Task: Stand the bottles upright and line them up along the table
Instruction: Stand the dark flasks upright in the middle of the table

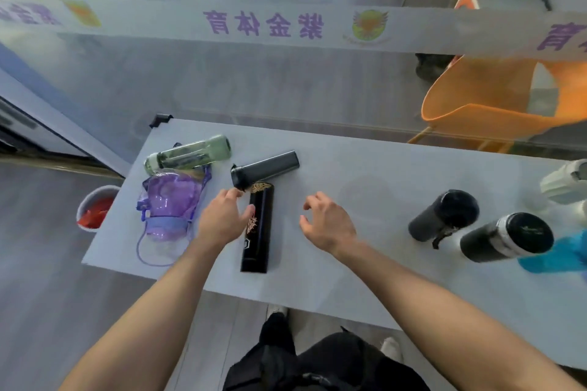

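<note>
On the white table [365,263] a glossy black flask with gold print [259,238] lies flat. My left hand [224,220] hovers open just left of it, thumb touching its side. My right hand [325,222] is open a little to its right, holding nothing. Beyond lie a dark grey bottle [265,168], a clear green bottle [189,154] and a purple bottle with a strap [170,206], all on their sides. At the right stand a dark bottle [444,214], a black one with a white band [508,238], a blue one [559,255] and a pale one [567,182].
A white bin with red contents [95,209] stands on the floor by the table's left edge. An orange chair [495,105] sits beyond the table's far right. A printed banner tape [286,25] stretches across behind. My legs [317,362] are at the near edge.
</note>
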A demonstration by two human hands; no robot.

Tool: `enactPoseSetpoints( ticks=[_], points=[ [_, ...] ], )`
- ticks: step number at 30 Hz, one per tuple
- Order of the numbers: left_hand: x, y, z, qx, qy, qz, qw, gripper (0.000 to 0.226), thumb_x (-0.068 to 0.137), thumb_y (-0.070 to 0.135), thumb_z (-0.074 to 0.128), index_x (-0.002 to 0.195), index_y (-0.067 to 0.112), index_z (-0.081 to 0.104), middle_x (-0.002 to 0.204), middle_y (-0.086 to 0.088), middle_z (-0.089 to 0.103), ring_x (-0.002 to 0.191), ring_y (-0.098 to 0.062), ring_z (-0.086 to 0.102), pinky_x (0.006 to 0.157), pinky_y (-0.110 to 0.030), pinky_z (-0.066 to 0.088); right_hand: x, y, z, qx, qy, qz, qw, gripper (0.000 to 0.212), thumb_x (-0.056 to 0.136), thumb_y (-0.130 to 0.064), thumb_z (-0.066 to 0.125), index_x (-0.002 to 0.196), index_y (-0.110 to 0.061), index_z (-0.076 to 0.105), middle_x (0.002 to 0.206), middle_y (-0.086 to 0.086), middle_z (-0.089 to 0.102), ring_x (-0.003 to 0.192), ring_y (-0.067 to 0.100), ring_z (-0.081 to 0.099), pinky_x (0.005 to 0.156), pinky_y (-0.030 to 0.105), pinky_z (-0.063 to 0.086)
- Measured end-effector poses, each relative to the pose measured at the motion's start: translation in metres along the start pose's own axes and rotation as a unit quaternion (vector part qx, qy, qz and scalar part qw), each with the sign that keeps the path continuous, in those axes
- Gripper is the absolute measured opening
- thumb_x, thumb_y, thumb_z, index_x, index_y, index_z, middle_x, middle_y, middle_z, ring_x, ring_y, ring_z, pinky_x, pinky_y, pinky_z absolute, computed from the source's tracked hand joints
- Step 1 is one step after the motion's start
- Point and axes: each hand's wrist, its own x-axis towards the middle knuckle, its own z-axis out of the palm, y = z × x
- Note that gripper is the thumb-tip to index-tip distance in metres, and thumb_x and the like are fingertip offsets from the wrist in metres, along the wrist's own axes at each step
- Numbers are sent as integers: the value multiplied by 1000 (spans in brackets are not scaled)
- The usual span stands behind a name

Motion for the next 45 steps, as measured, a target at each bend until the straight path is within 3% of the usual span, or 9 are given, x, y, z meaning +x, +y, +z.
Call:
enactPoseSetpoints(
  ticks=[11, 14, 19, 24, 27, 30, 34, 40, 45],
  points=[
    [34, -33, 20, 27, -286, -37, 957, 116, 63, 105, 58, 138, 15, 56, 130, -9, 68, 119, -33, 66, 97, -46, 56, 110, -39, 48, -33, 27, 61, 997, 45, 96, -12, 62, 140, -11, 56, 138, 8, 58, 124, 32, 58, 98, 46, 56],
    [31, -29, 38, 38, -320, -28, 946, 113, 60, 102, 66, 129, 13, 56, 120, -7, 69, 111, -32, 67, 95, -46, 57, 139, -45, 55, -43, 39, 12, 998, 57, 95, -1, 56, 150, -10, 54, 147, 10, 59, 136, 32, 54, 108, 47, 52],
    [21, -37, 58, -15, -365, -40, 930, 96, 60, 92, 74, 123, 19, 63, 113, -3, 73, 100, -27, 69, 89, -42, 61, 181, -41, 70, -190, -82, -36, 978, 85, 96, 0, 56, 172, -23, 24, 176, 9, 26, 163, 28, 21, 132, 42, 19],
    [24, -52, 48, -28, -379, -40, 924, 84, 55, 86, 76, 109, 23, 66, 99, -1, 73, 88, -22, 73, 79, -41, 66, 191, -42, 76, -309, -82, 13, 947, 62, 92, -13, 62, 152, -25, 46, 141, 10, 58, 133, 33, 53, 113, 51, 38],
    [26, -62, 39, -18, -379, -39, 924, 84, 54, 83, 76, 113, 24, 66, 104, -2, 73, 89, -22, 74, 78, -43, 67, 180, -28, 77, -273, -73, 76, 956, 49, 88, -16, 72, 133, -21, 55, 127, 10, 62, 119, 34, 61, 102, 51, 46],
    [28, -67, 31, -11, -366, -31, 930, 74, 58, 75, 76, 111, 24, 67, 100, -2, 73, 85, -22, 75, 72, -42, 68, 162, -11, 72, -211, -42, 118, 969, 59, 82, -37, 88, 128, -18, 56, 124, 12, 56, 110, 35, 62, 99, 51, 50],
    [27, -68, 19, -8, -342, -11, 939, 63, 69, 67, 78, 114, 25, 66, 105, -2, 74, 94, -23, 73, 82, -37, 64, 128, 2, 48, 17, 46, 176, 983, 63, 77, -42, 89, 127, -17, 60, 122, 7, 50, 99, 31, 62, 90, 42, 54],
    [33, -53, -3, 8, -276, 23, 961, 58, 68, 67, 77, 111, 29, 68, 96, 1, 72, 89, -22, 71, 75, -33, 58, 48, 6, 24, 186, 199, 241, 931, 46, 69, -40, 93, 101, -30, 61, 94, -16, 67, 86, 17, 66, 71, 30, 49],
    [47, -14, -26, 16, -199, 51, 979, 67, 55, 72, 77, 109, 32, 73, 92, 10, 73, 73, -10, 73, 73, -30, 61, 3, 27, 18, 225, 236, 290, 900, 65, 69, -35, 96, 122, -25, 59, 97, -15, 69, 86, 19, 69, 80, 36, 60]
  ],
)
